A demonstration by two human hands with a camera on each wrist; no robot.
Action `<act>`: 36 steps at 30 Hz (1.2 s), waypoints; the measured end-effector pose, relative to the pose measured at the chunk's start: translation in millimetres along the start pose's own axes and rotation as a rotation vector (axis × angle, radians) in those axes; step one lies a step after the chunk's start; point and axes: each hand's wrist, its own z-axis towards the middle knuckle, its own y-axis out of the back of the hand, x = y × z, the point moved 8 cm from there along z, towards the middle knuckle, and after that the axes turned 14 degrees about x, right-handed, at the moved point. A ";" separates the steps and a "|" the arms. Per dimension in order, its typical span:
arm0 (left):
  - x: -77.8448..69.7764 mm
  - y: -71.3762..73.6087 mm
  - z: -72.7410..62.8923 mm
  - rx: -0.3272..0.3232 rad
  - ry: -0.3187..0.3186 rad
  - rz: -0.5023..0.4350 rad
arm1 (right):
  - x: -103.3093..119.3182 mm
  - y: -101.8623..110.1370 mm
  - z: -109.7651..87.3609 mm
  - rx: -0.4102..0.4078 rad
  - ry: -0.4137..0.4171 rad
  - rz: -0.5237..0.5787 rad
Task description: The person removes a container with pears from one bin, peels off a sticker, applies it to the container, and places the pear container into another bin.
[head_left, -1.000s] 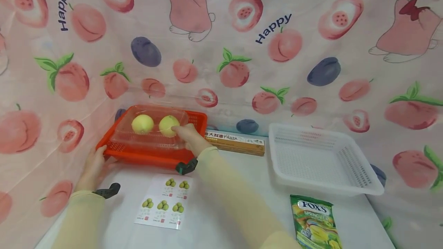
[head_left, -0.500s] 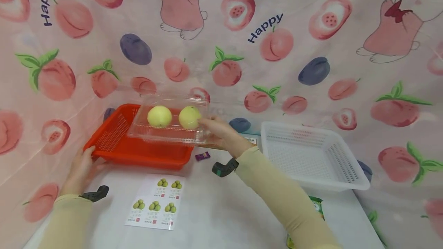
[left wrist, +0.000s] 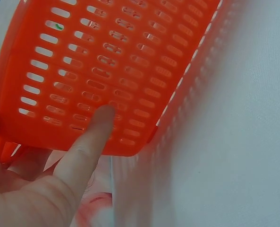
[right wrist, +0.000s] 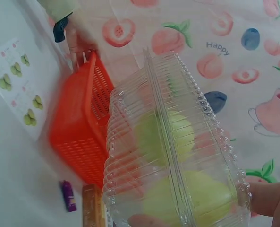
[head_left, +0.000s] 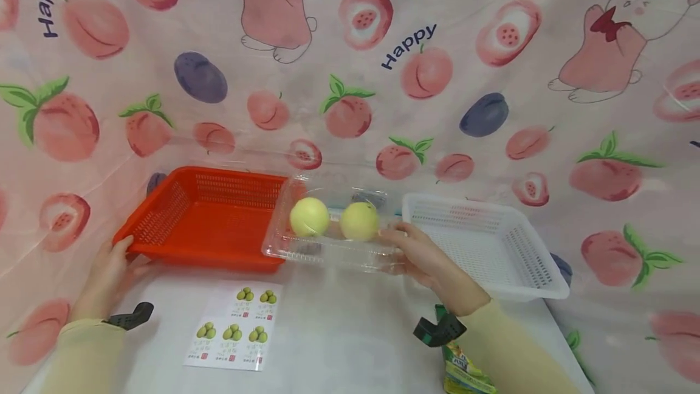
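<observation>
My right hand (head_left: 432, 263) grips the right end of a clear plastic clamshell box (head_left: 333, 254) in the head view. Two pale yellow-green round fruits (head_left: 309, 217) sit inside it. The box hangs above the table, its left end in front of the right side of a red plastic basket (head_left: 219, 230). In the right wrist view the box (right wrist: 125, 156) looks closed, with fingers at both its sides. My left hand (head_left: 101, 278) holds the basket's near left corner; in the left wrist view one finger (left wrist: 83, 156) lies along its slotted wall (left wrist: 64, 113).
A white slotted basket (head_left: 492, 260) stands at the right. In front of it lies a green snack bag (head_left: 465, 373), partly hidden by my right arm. A fruit-sticker sheet (head_left: 235, 327) lies near the front. The right wrist view shows a purple wrapper (right wrist: 68, 196) beside a brown box (right wrist: 90, 205).
My right hand has lifted the clear box with the fruits out of the red basket and carried it right. My left hand stays at the basket's corner. The head view has shifted slightly.
</observation>
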 end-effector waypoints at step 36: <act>5.0 0.8 -9.3 0.013 0.021 0.006 | -164.3 23.4 -56.4 -0.106 -0.240 0.015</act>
